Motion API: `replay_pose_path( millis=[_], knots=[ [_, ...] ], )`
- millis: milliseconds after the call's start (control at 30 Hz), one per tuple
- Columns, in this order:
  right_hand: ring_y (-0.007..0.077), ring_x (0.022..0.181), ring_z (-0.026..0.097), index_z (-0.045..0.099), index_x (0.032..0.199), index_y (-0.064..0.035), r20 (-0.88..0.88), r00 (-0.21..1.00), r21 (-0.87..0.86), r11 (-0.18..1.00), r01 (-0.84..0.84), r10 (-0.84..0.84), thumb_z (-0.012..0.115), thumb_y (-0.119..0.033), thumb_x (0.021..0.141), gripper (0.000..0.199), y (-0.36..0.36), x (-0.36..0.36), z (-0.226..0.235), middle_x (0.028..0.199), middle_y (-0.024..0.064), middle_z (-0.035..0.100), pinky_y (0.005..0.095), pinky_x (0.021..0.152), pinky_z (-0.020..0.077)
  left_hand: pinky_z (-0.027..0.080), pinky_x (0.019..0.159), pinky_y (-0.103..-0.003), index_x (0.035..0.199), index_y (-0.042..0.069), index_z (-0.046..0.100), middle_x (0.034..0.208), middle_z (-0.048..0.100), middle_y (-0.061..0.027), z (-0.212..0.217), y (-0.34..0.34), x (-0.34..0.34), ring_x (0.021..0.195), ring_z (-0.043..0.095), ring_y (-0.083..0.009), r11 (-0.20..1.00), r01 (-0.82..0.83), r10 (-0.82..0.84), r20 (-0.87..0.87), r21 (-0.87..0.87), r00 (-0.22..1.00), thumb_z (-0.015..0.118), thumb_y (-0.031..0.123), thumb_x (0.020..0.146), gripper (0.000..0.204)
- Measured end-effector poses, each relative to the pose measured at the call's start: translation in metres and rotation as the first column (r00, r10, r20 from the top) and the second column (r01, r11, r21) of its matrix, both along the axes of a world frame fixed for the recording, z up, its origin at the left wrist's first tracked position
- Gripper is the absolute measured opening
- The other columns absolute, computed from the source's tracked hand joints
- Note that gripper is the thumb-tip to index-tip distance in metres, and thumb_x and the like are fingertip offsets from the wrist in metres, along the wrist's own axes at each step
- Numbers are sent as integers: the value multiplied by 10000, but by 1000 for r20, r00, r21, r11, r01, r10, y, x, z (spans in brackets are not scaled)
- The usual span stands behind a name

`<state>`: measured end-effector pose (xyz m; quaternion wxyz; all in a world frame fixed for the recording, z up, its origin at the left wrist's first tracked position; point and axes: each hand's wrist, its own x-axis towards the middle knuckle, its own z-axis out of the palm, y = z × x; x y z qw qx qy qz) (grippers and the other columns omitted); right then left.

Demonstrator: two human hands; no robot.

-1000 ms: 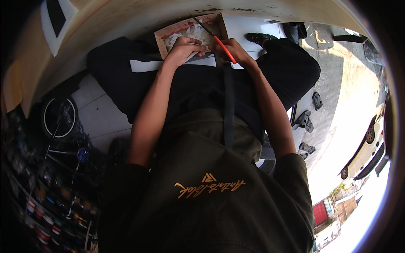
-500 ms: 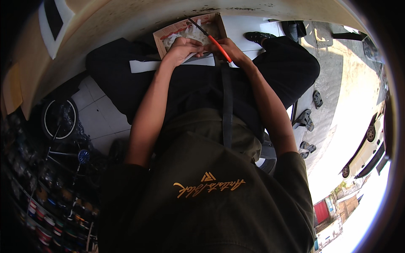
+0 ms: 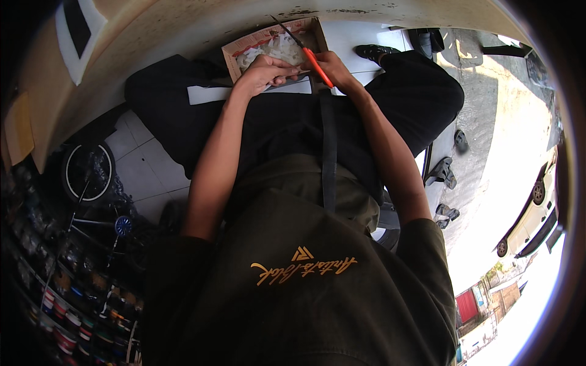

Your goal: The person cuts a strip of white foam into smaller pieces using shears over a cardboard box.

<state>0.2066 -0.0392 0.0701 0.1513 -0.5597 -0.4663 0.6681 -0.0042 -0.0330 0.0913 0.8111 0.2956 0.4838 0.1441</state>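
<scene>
My right hand (image 3: 332, 68) is closed around a pair of scissors with orange handles (image 3: 318, 66); their narrow dark blades point up and to the left over the box. My left hand (image 3: 266, 72) is beside it, fingers curled together with the tips toward my right hand. Anything pinched between those fingertips is too small to make out. A white strip (image 3: 207, 95) lies across my lap and passes under my left hand. Just beyond both hands stands a shallow cardboard box (image 3: 229, 63) holding loose white scraps (image 3: 282, 47).
A pale wall (image 3: 183, 36) curves close behind the box. At the right, several sandals (image 3: 444, 172) rest on the ground, with a parked white car (image 3: 525, 222) farther off. A bicycle wheel (image 3: 89, 199) and several paint-like containers (image 3: 64, 338) stand at the left.
My right hand and the scissors have shifted slightly up and away. A small gap has opened between my hands, and the left fingers have curled a little more.
</scene>
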Motion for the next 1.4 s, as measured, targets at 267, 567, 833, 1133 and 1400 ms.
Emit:
replay_pose_path(
  millis=[267,567,833,1133,1400],
  knots=[
    [226,607,561,627,835,82,248,965,152,980,-129,88,601,-367,791,452,4,2,-1,640,160,583,351,604,430,311,438,-186,905,-103,629,745,641,-125,-11,-2,-8,503,415,-37,993,-71,79,-87,92,993,676,45,779,200],
    [257,765,588,627,998,-9,283,918,-27,959,-281,276,544,-699,726,746,-4,16,49,803,157,622,361,702,436,305,439,-167,938,-111,606,812,637,-125,-7,4,-17,517,419,-47,832,-545,555,-116,105,824,658,44,807,209],
    [218,741,541,628,989,-30,335,866,7,918,-396,371,510,-689,762,707,-8,16,53,754,117,586,357,702,418,312,428,-173,882,-127,619,783,644,-168,-13,4,-17,521,450,-59,806,-582,589,-44,110,807,638,-2,802,150],
    [196,671,510,648,889,-61,207,899,-27,921,-389,386,571,-665,737,627,-2,15,34,657,96,558,340,652,395,316,426,-177,835,-130,624,758,647,-153,-17,3,-15,506,444,-60,862,-489,500,-62,135,864,636,-10,799,127],
    [180,615,479,650,867,-70,265,872,11,903,-430,412,577,-650,747,597,-3,16,38,602,73,529,341,607,383,318,422,-183,824,-112,631,750,648,-139,-17,4,-12,494,443,-58,877,-462,478,-135,130,868,653,15,796,132]
  ],
)
